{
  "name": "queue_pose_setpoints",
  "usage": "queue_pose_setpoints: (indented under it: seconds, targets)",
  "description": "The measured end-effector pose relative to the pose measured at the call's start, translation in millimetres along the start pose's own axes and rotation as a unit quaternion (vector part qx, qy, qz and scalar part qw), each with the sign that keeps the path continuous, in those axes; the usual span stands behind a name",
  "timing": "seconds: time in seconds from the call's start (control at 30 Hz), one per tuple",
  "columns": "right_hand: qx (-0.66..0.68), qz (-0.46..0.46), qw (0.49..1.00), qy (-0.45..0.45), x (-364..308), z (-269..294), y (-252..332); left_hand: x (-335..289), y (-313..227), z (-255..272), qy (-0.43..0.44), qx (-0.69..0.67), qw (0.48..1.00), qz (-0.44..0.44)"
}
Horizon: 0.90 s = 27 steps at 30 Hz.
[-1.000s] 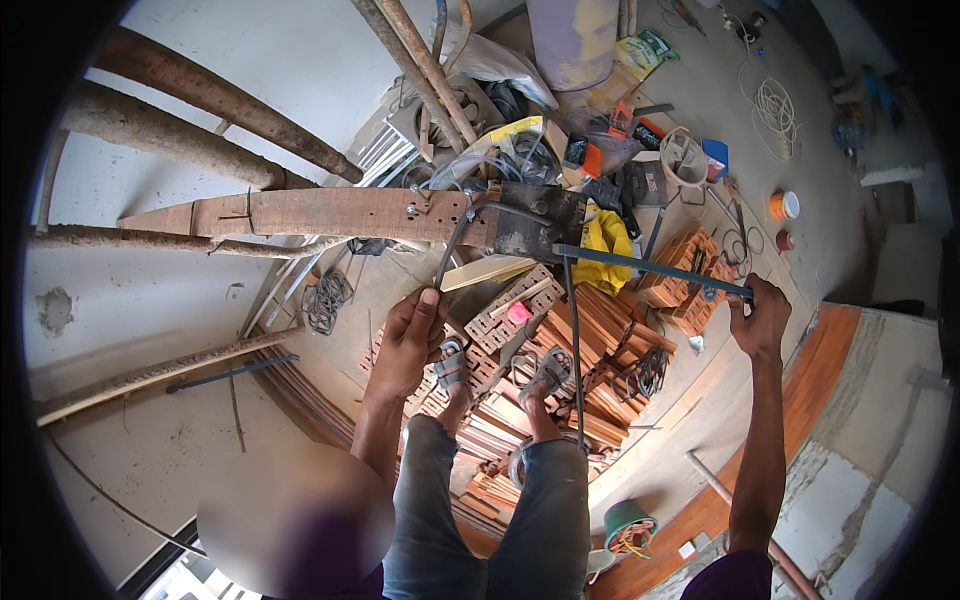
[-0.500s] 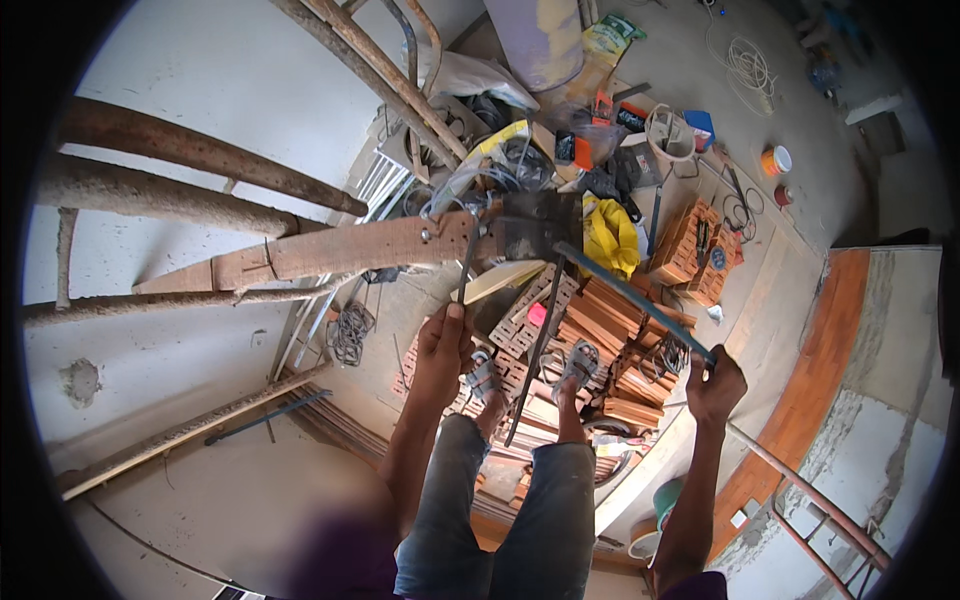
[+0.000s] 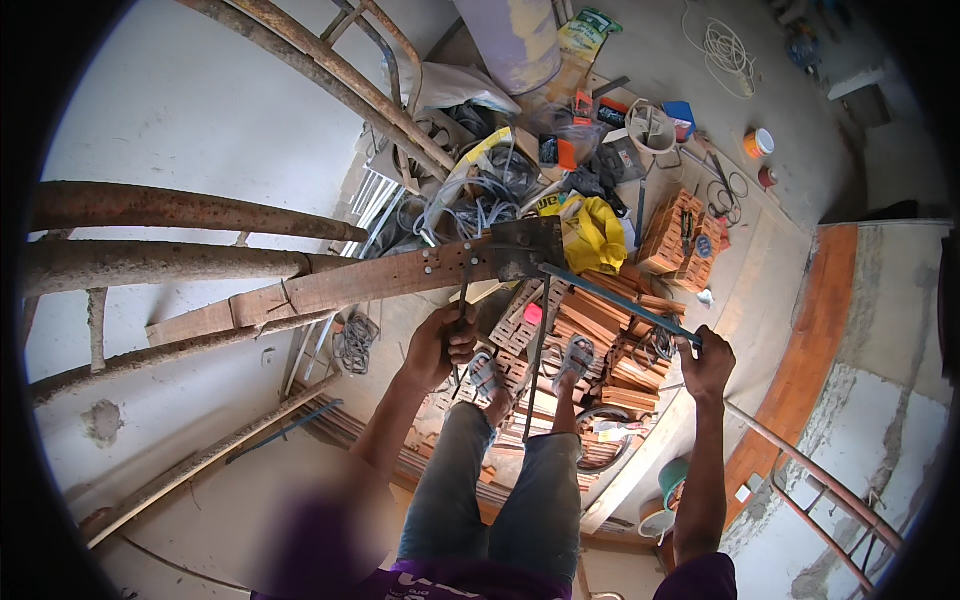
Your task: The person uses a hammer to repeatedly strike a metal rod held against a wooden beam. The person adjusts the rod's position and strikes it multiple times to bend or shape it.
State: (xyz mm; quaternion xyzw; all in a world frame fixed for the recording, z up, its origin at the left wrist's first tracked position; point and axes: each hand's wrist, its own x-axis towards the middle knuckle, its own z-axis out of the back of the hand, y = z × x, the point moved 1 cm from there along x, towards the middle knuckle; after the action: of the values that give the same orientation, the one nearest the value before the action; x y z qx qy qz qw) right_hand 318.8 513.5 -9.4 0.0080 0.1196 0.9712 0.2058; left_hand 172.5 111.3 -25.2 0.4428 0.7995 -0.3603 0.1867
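My left hand is closed around a thin dark metal rod, whose upper part reaches the wooden plank. The plank has small metal pegs, and a dark metal block sits at its right end. My right hand grips the outer end of a blue metal bar. Its other end meets the block's lower right corner. From beneath the block a second dark rod length hangs down between my legs. Whether both rod lengths are one piece, I cannot tell.
Rusty scaffold pipes run along the left wall. Hollow bricks and broken red tiles lie around my sandalled feet. Beyond are a yellow bag, stacked orange bricks, a bucket and coiled cable.
The view has shifted, with the plank and pipes lower in it. My left fingers now wrap more fully round the rod. The right hand still grips the blue bar.
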Motion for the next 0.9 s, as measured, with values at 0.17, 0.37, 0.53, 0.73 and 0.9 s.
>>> queue_pose_setpoints:
  seconds: [0.17, 0.37, 0.53, 0.73, 0.9]
  targets:
    - [-0.014, -0.011, 0.999, -0.029, -9.7, -12.2, 4.2, 3.3, 5.1, -9.5, -0.023, 0.023, 0.999, -0.041]
    - [-0.032, -0.032, 0.998, -0.05, -30.1, -20.3, 3.1, 5.8, 14.9, -12.6, -0.058, 0.066, 0.994, -0.062]
    - [-0.015, -0.052, 0.997, -0.052, -38.8, -27.9, 12.7, 3.5, 12.2, -10.8, -0.076, 0.063, 0.993, -0.061]
    - [0.008, 0.032, 0.999, -0.004, 3.3, -8.3, -13.3, 2.6, -7.8, -14.5, -0.025, 0.01, 1.0, 0.005]
    - [0.147, 0.097, 0.984, -0.002, 40.6, 14.9, -20.8, 3.5, -15.5, -9.0, -0.035, 0.0, 0.999, -0.019]
